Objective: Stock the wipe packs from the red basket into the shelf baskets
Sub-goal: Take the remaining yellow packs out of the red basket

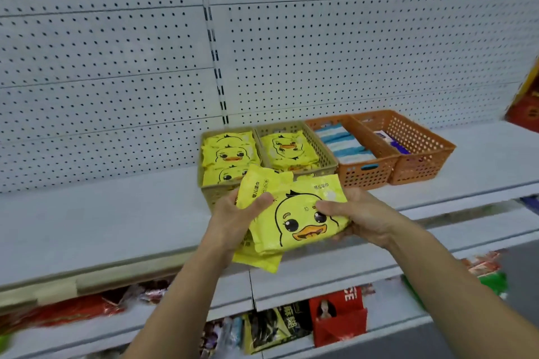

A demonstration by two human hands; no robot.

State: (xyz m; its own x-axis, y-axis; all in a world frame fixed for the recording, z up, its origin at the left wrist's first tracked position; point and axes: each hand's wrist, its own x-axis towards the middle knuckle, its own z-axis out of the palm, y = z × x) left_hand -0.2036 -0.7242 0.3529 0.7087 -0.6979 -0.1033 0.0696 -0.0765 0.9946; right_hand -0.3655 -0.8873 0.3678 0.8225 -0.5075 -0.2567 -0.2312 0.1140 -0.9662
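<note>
Left hand (233,220) and right hand (360,216), grips clamped on yellow wipe packs (294,224), face part-filled shelf baskets (326,154); this handful awaits placing.

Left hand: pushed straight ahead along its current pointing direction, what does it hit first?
Likely the front wall of the left tan basket, just beyond the duck wipe packs that the left hand grips. Depth is unclear from one view.
</note>
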